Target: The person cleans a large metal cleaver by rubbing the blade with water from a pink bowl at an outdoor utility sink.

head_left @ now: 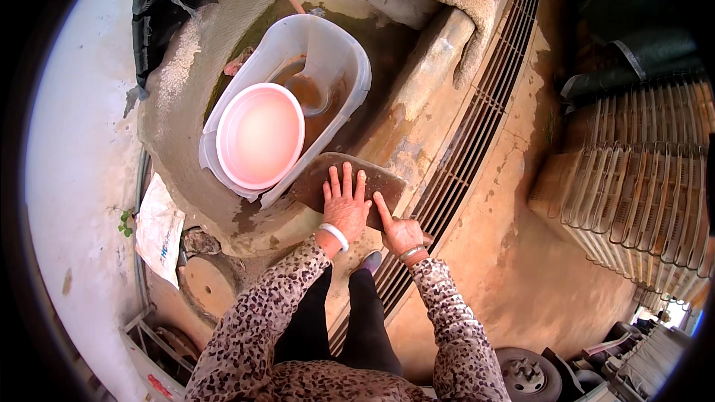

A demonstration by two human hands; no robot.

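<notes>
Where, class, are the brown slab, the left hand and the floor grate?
Brown slab (313, 179): head view, bare upper surface near its left end.
Left hand (346, 210): head view, back of the hand.
Floor grate (472, 136): head view, the bars partway along it.

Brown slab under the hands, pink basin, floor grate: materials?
Brown slab: maybe stone or worn wood, satin finish; smooth dark face with pale specks leaves it open.
Pink basin: likely plastic, smooth; even, moulded-looking rim.
Floor grate: probably metal, dull brownish; long, thin parallel bars.

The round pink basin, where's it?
The round pink basin is left of the head view's centre, at the near end of the whitish plastic tub, beyond the left hand.
</notes>
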